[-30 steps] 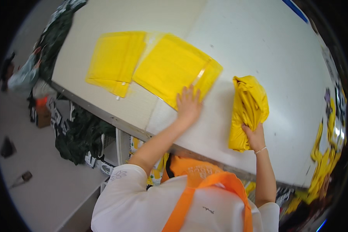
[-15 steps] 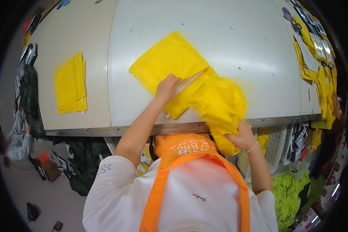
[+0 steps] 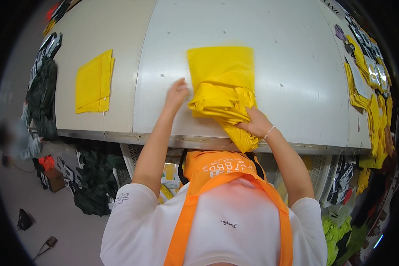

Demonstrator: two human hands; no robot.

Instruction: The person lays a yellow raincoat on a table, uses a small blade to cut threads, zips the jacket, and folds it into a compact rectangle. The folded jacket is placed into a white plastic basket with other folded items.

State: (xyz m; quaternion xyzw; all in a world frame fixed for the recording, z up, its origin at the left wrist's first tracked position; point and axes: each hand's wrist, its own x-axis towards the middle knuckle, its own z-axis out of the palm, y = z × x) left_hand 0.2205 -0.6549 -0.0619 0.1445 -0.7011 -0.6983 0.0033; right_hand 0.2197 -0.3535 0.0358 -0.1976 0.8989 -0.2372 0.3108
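Note:
A flat, squarish yellow pouch-like piece [image 3: 221,62] lies in front of me on the pale table. Over its near half is bunched thin yellow fabric [image 3: 217,99], with a tail hanging toward the table's front edge. My right hand [image 3: 256,123] grips this fabric at its right side, the thumb on top and the other fingers partly hidden in the folds. Just left of the pouch, my left hand [image 3: 177,94] is raised with loosely bent fingers and nothing in them. It is slightly blurred and does not touch the fabric.
A folded yellow piece [image 3: 93,84] lies on the table's left part. Stacked yellow packs [image 3: 357,86] sit at the right edge. Dark green garments [image 3: 43,97] hang at the left end. White crates [image 3: 314,177] stand beneath the front edge [image 3: 199,142]. Another person [image 3: 13,137] is at far left.
My left hand has let go of the pouch's edge and moved left. My right hand has carried the bunched fabric up onto the table, over the pouch. The pouch has turned square to me.

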